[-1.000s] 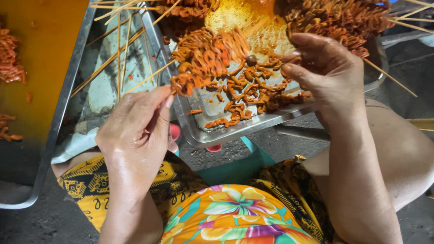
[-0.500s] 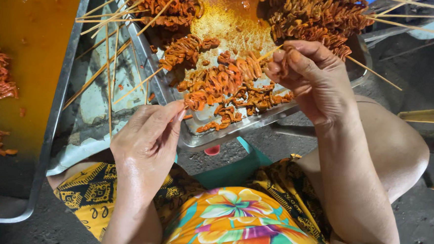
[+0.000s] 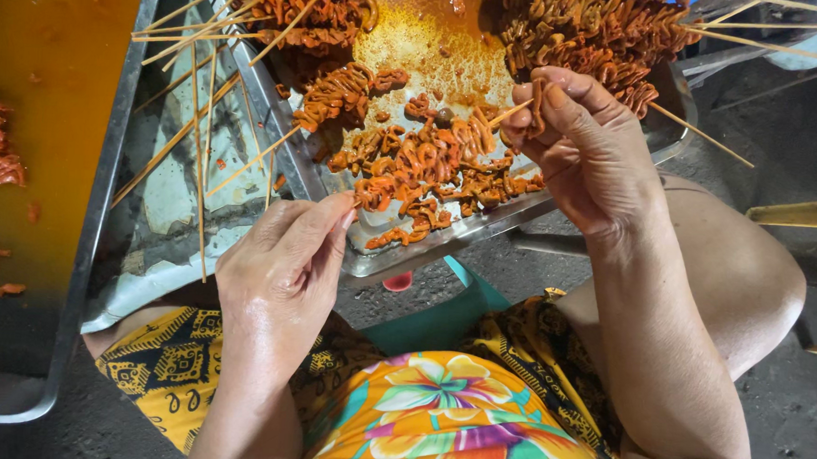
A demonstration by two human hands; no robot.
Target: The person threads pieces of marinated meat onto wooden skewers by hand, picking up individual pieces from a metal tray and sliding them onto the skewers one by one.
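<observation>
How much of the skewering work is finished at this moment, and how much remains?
Done: filled skewers lie piled at the far side of the metal tray, with more at top right. In hand: the right hand holds a stick carrying one piece, and the left hand reaches for the loose pieces. Left: that heap of loose pieces and several bare sticks beside the tray.
</observation>
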